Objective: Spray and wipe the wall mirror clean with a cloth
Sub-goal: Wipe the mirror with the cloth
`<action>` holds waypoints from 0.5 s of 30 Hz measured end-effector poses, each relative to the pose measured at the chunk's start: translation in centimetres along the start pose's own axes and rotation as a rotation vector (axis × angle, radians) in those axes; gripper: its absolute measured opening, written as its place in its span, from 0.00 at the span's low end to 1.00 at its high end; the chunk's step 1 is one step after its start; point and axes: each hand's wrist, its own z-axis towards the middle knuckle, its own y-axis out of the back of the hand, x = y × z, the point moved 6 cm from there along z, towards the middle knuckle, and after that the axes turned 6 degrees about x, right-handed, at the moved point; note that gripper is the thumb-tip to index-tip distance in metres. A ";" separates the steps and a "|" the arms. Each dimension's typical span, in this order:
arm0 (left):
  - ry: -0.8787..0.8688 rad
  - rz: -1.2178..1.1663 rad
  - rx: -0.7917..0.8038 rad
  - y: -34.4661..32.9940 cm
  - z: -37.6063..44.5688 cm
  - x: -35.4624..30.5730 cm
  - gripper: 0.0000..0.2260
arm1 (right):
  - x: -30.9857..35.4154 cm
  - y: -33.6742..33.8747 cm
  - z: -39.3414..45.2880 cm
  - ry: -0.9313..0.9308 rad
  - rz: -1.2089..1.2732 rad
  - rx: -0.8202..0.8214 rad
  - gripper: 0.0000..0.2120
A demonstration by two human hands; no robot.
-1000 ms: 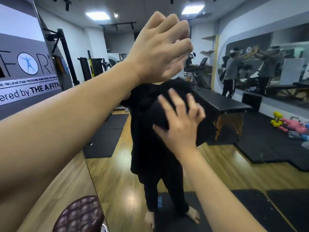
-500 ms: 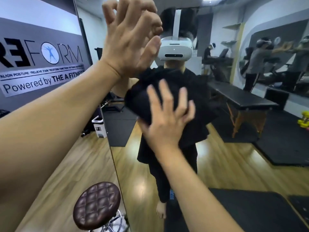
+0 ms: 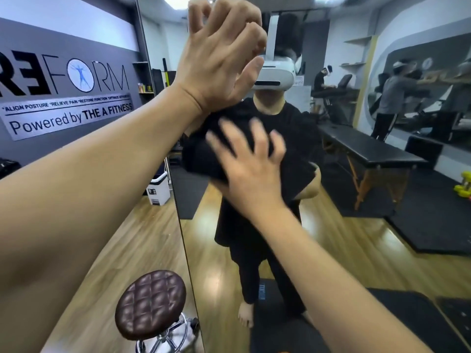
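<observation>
Grey wall sign [image 3: 68,98] at upper left, wood floor [image 3: 122,240] below, brown padded stool [image 3: 151,303] at lower left, black massage table [image 3: 367,151] at right, black floor mats [image 3: 430,225], yellow dumbbells [image 3: 463,187] at far right.

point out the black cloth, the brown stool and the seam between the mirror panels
black cloth [image 3: 201,156], head view, on the bare fold left of the right hand
brown stool [image 3: 150,303], head view, on the middle of the quilted seat
mirror seam [image 3: 178,200], head view, on the dark vertical line between panels
</observation>
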 end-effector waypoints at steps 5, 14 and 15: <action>0.053 0.004 -0.050 0.1 -0.2 0.6 0.07 | -1.4 1.0 1.9 -0.136 -0.046 -0.103 0.23; -0.192 0.023 0.071 0.7 -2.7 -2.9 0.08 | 3.6 -4.8 -13.0 0.260 -0.130 0.142 0.32; -0.175 0.004 0.059 1.0 -3.9 -3.5 0.08 | 3.5 -5.4 -15.2 0.319 -0.155 0.180 0.33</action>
